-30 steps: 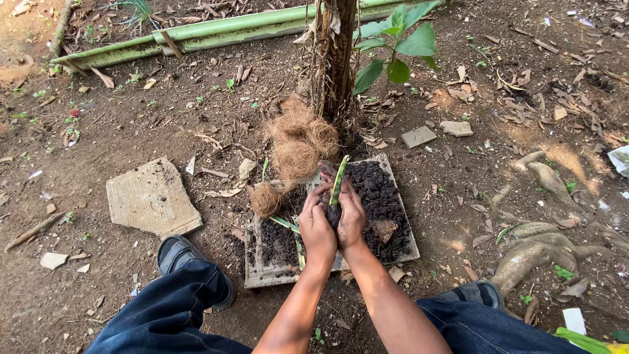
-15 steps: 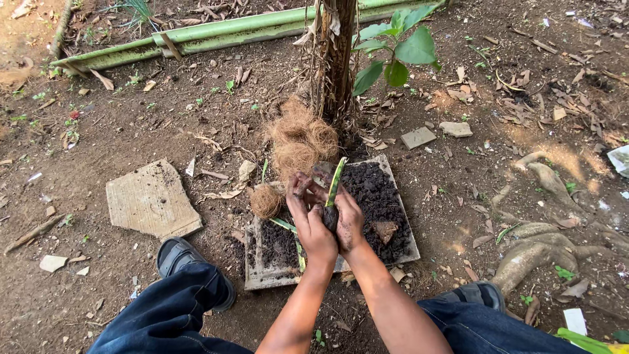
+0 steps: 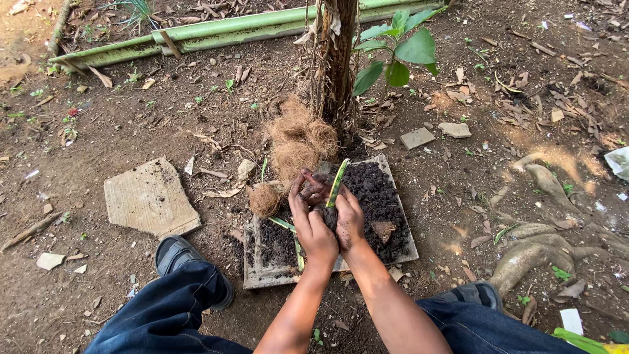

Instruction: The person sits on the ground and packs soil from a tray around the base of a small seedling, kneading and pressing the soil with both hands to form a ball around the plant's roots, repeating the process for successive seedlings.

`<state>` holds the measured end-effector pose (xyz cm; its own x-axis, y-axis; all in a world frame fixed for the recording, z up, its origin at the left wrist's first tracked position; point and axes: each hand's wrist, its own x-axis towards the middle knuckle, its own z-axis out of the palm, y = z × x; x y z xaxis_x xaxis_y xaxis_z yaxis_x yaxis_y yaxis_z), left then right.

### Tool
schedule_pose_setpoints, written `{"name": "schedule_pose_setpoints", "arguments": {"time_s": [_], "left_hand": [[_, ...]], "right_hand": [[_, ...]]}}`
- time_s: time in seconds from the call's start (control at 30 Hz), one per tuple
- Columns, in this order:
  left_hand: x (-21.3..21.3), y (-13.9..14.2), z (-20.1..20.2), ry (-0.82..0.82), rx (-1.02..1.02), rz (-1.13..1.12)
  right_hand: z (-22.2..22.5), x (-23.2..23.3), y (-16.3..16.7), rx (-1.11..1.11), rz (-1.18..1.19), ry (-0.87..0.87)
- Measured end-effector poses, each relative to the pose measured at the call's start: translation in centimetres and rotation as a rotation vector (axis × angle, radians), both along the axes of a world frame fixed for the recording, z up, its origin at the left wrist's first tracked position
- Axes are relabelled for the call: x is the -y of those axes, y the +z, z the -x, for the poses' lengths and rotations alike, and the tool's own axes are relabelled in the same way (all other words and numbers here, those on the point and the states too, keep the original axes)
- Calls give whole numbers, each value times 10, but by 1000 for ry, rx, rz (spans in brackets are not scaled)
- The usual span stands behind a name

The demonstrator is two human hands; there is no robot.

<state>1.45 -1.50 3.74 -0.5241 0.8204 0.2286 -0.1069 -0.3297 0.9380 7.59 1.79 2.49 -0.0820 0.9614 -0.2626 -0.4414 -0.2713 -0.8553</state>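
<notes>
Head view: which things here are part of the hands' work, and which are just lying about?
In use: left hand, right hand, soil ball, green cutting, soil-covered slab, coconut fibre.

Lying about: bare slab, stone pieces, green pipe, tree trunk.

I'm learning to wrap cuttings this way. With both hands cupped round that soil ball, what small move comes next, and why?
Probably keep pressing the soil ball firm. Both the left hand and the right hand cup it round the base of the green cutting, and it looks loose and bare. The coconut fibre lies just beyond the slab, unused.
</notes>
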Motion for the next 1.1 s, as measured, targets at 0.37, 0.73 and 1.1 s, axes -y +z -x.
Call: {"name": "schedule_pose_setpoints", "arguments": {"time_s": [0.37, 0.73, 1.1], "left_hand": [[-5, -9, -1, -104, 53, 268], [-2, -7, -2, -148, 36, 208], [3, 22, -19, -260, -295, 293]], "right_hand": [[0, -9, 9, -221, -293, -57], [-3, -16, -19, -221, -182, -185], [-55, -57, -21, -149, -99, -160]]}}
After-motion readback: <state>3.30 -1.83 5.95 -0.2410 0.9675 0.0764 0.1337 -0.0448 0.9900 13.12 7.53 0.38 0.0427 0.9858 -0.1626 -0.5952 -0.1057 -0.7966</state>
